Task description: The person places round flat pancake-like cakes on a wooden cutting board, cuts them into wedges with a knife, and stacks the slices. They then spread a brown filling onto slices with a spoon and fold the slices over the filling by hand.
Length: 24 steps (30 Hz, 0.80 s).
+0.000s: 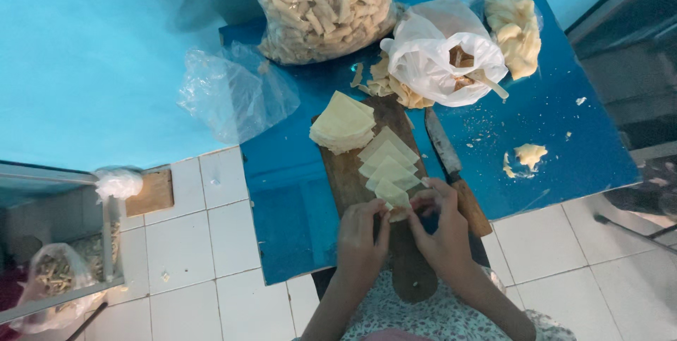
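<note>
Two hands are rolling a pastry wrapper at the near end of a wooden board on a blue table.

The blue table [550, 136] is carrying a big clear bag of finished rolls [321, 2] at its far edge, a crumpled empty clear bag [233, 94] hanging over its left side, a white plastic bag [441, 55] lying open with a smaller clear bag of pale filling [515, 27] beside it. The long wooden board [352, 179] is holding a stack of square wrappers [343, 124] and a row of overlapping wrappers [386, 161]; a wooden-handled knife [451, 165] is lying just right of it. The left hand [361, 242] and right hand [441, 232] are pinching the pale wrapper [396, 207] together between their fingertips.
</note>
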Available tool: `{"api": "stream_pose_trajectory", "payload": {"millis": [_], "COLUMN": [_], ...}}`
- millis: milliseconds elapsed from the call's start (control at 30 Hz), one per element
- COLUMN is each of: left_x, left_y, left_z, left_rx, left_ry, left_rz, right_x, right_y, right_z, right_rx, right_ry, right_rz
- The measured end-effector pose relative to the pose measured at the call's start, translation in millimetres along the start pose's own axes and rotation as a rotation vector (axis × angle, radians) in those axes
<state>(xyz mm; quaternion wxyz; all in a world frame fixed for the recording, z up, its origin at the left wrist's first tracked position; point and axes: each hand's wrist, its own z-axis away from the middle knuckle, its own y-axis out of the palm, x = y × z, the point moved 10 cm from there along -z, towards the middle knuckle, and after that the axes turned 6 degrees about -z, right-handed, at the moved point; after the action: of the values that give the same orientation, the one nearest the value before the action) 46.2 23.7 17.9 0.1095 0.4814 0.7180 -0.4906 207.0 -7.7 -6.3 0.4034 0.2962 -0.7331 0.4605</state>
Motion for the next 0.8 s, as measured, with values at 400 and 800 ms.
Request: {"api": "stream_pose_trajectory", "payload": {"millis": [400,800], "left_x": [-4.3,-15.7], "left_y": [-0.6,-6.3], "left_z": [-4.3,-9.7], "left_rx": [0.086,0.169], "left_ry": [0.026,0.185], "left_rz": [0.05,-0.08], "right_x": [6.2,19.5], "right_y": [11.5,14.4], "right_z": [16.0,15.6], "right_rx": [0.009,0.235], "right_ry": [-0.195,-0.28], "right_rz": [-0.021,0.097]}}
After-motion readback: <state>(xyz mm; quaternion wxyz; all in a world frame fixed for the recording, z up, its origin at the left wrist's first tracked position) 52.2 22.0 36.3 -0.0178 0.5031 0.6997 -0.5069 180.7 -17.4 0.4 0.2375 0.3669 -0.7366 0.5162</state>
